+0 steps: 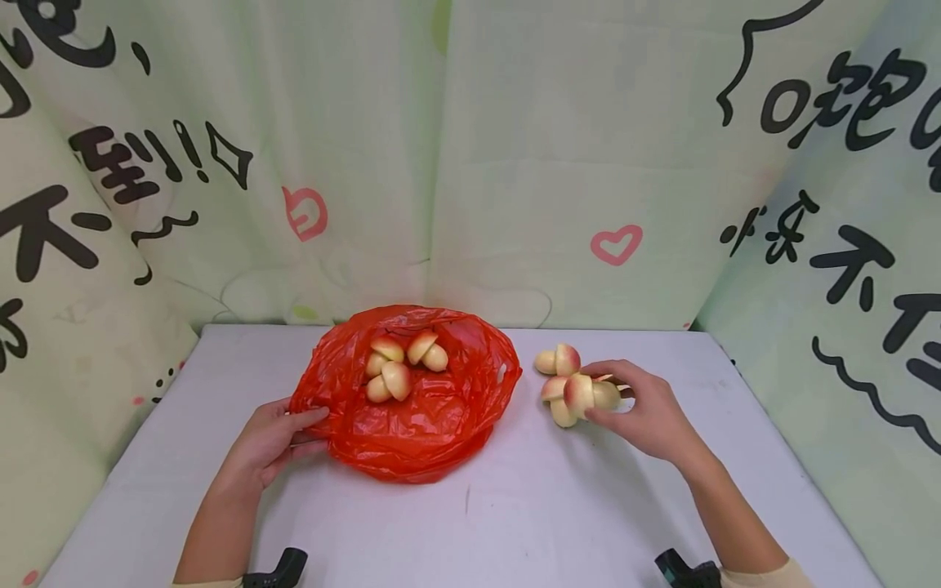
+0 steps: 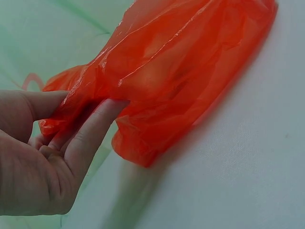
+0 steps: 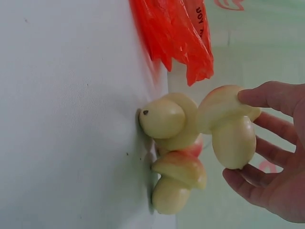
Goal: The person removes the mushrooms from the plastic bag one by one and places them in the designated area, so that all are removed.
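An open red plastic bag (image 1: 434, 425) stands on the table with three mushrooms inside, one of them a cream mushroom with a reddish cap (image 1: 397, 380). My left hand (image 1: 275, 441) grips the bag's left rim between thumb and fingers, and the thin plastic (image 2: 157, 95) bunches there. To the right of the bag, my right hand (image 1: 643, 412) holds a smooth mushroom (image 3: 231, 126) by its cap and stem end, raised off the tabletop. Close by on the table rest two more mushrooms, one (image 1: 562, 415) partly behind the held one and another (image 1: 547, 362) farther back.
The white table (image 1: 470, 531) reaches back to a pale green curtain (image 1: 515, 163) with black lettering and pink hearts, which also hangs on both sides. Black wrist devices (image 1: 275, 569) sit at both wrists.
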{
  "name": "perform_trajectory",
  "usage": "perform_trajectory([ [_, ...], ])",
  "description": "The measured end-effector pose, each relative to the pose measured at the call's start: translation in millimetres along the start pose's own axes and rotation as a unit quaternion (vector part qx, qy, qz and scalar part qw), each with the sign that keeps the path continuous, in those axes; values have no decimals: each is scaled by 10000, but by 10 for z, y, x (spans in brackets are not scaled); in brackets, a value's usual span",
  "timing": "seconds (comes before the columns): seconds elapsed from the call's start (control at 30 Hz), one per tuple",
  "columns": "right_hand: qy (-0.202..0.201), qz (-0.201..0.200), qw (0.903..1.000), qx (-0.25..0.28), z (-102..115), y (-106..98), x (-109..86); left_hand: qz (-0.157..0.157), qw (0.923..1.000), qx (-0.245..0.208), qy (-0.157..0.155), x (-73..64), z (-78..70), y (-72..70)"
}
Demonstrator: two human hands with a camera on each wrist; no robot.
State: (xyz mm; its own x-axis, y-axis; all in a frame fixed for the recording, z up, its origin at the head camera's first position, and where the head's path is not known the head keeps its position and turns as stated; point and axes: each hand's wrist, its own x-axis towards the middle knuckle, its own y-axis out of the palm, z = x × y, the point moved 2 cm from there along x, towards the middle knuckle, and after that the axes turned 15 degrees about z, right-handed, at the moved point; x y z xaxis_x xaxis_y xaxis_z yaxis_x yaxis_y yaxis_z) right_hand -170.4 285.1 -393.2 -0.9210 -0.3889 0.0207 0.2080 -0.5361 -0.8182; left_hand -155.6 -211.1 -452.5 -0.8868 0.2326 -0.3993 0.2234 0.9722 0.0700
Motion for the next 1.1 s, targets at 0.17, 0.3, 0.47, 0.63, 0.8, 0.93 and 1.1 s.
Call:
perform_trajectory([
  [0.17, -36, -105, 9999, -16, -32, -28, -62, -4, 10000, 16, 30, 7, -1, 1],
  [0.3, -66, -105, 9999, -12, -57, -40, -113, -29, 10000, 33, 40, 5, -8, 9],
  [0.47, 37, -72, 10000, -51, -108, -45, -176, -11, 10000, 41, 28, 1, -7, 8],
  [0.63, 199, 86, 9997, -62, -149, -47, -212, -11, 10000, 33, 33, -8, -10, 5],
  [0.8, 375, 242, 9990, -44, -188, -31, -219, 10, 10000, 20, 40, -10, -8, 1],
  [0.93, 490, 319, 9983, 37, -216, -15, -211, 18, 10000, 5, 44, -7, -1, -5],
  [1.1, 586, 392, 9974, 120, -244, 0, -190, -4, 10000, -8, 53, -12, -2, -6],
])
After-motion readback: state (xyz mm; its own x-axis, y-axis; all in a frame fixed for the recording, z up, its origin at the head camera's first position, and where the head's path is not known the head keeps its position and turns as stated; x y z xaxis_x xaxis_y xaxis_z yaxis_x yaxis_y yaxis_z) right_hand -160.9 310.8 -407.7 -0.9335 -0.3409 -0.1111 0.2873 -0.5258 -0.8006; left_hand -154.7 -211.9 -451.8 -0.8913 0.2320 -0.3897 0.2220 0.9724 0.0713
